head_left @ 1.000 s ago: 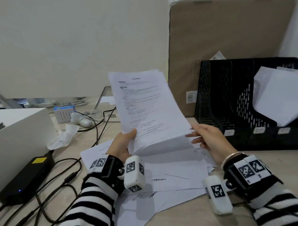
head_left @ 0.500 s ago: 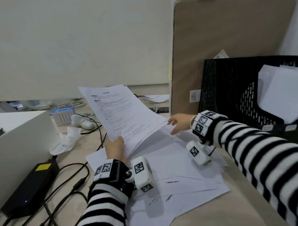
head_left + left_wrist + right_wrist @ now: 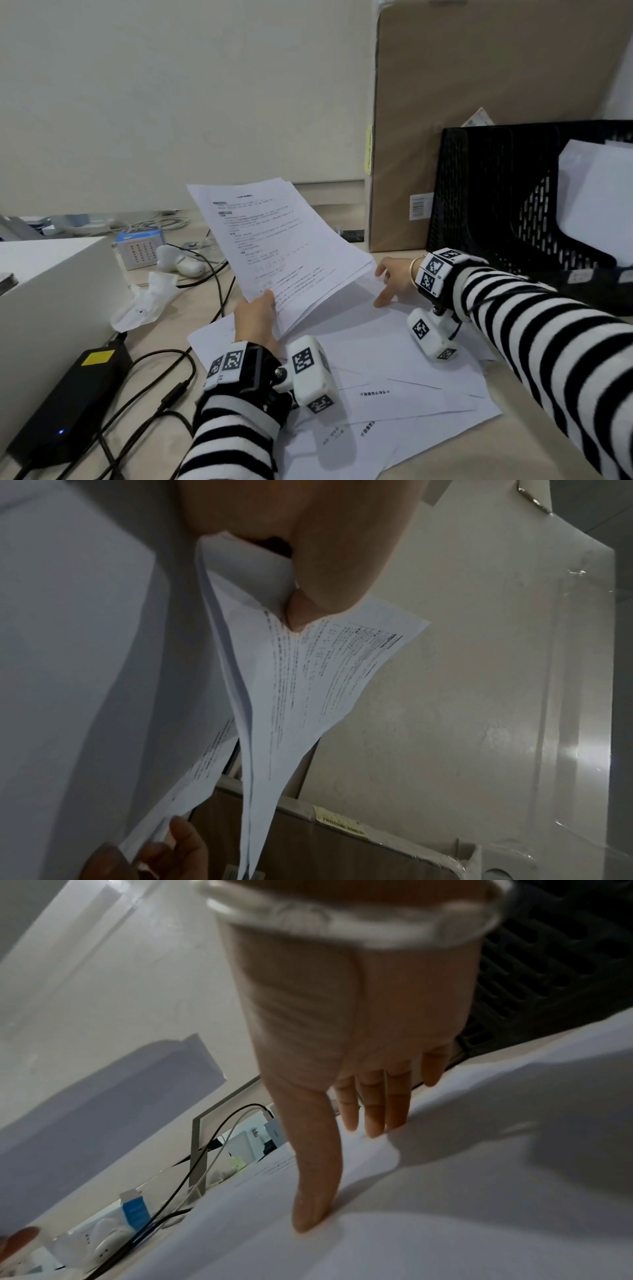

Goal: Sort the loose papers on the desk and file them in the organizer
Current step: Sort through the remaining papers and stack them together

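Note:
My left hand (image 3: 257, 315) pinches the lower edge of a stack of printed sheets (image 3: 274, 240), held tilted above the desk; the thumb presses on the top page (image 3: 308, 669). Under it, loose white papers (image 3: 394, 370) lie spread across the desk. My right hand (image 3: 390, 281) reaches over them with straight fingers, thumb (image 3: 313, 1191) and fingertips (image 3: 377, 1118) touching the top sheet (image 3: 445, 1191). The black mesh organizer (image 3: 507, 205) stands at the right, with white sheets (image 3: 596, 202) in its right slot.
A brown cardboard box (image 3: 479, 85) leans behind the organizer. At the left are a white box (image 3: 44, 291), a black power brick (image 3: 72, 401) with cables (image 3: 164, 387), a crumpled tissue (image 3: 144, 298), a white mouse-like device (image 3: 178, 260) and a small blue-topped box (image 3: 138, 248).
My right hand let go of the held stack and reached down to the papers on the desk. The left hand lowered and tilted the stack leftward.

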Motion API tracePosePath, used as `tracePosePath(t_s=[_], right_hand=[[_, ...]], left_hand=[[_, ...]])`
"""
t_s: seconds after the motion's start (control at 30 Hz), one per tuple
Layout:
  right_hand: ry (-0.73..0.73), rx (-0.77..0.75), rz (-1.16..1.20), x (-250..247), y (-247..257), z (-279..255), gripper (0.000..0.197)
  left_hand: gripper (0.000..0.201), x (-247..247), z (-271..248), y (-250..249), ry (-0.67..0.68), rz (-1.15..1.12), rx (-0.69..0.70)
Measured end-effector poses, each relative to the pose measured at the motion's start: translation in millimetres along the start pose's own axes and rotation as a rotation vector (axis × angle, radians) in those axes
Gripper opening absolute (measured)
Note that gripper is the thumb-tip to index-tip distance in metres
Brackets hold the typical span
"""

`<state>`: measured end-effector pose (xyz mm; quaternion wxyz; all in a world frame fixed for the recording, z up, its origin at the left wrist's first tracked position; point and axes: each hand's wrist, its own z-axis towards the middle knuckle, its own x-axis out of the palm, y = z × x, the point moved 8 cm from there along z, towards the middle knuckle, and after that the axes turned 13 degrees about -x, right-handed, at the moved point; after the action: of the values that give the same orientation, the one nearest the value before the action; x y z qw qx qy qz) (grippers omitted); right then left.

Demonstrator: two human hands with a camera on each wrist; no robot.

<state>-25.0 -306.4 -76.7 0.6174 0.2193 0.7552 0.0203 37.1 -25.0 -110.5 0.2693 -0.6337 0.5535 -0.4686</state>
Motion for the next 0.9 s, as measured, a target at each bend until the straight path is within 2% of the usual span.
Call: tracePosePath(t_s=[0.07, 0.17, 0.27, 0.33, 0.4, 0.47, 0.53, 0.6, 0.67, 0.8, 0.9], right_hand=[[0.014, 0.017, 0.028, -0.2, -3.8, -3.6, 0.079], [0.013, -0.012, 0.033, -2.2, -0.8, -9.9, 0.049], [-0.133, 0.002, 0.022, -20.0, -1.4, -11.5, 0.019], [-0.408, 0.072, 0.098, -52.4, -8.4, -23.4, 0.006], [-0.805, 0.102, 0.277, -92.8, -20.4, -50.0, 0.017], [-1.163, -0.009, 0.459, -125.1, -22.8, -88.8, 0.021], [-1.338, -0.177, 0.579, -143.1, -17.6, -120.9, 0.017], [-1.339, -0.328, 0.693, -143.3, -12.6, -140.6, 0.019], [-1.262, -0.406, 0.745, -129.7, -15.1, -149.2, 0.026], [-1.133, -0.272, 0.517, -89.1, -30.9, -155.0, 0.039], [-1.039, -0.225, 0.576, -61.6, -34.4, -156.3, 0.045]], left_hand=[[0.039, 1.3, -4.9, -0.8, 0.010, -0.004, -0.012], [0.040, 3.0, -8.8, -1.7, 0.036, -0.008, -0.022], [0.038, 2.0, -11.6, -2.7, 0.041, 0.013, -0.025], [0.038, -0.2, -13.2, -3.5, 0.034, 0.022, -0.028], [0.034, -2.0, -15.2, -5.8, 0.031, 0.034, -0.036], [0.026, -3.6, -15.5, -5.2, 0.029, 0.035, -0.061], [0.027, -1.4, -17.0, -2.6, 0.055, 0.049, -0.099], [0.032, 6.6, -19.0, 0.4, 0.116, 0.071, -0.129], [0.026, 17.3, -25.9, 1.3, 0.195, 0.117, -0.142], [0.021, 31.1, -37.2, -0.7, 0.302, 0.191, -0.106], [0.024, 34.3, -40.7, -3.3, 0.296, 0.210, -0.077]])
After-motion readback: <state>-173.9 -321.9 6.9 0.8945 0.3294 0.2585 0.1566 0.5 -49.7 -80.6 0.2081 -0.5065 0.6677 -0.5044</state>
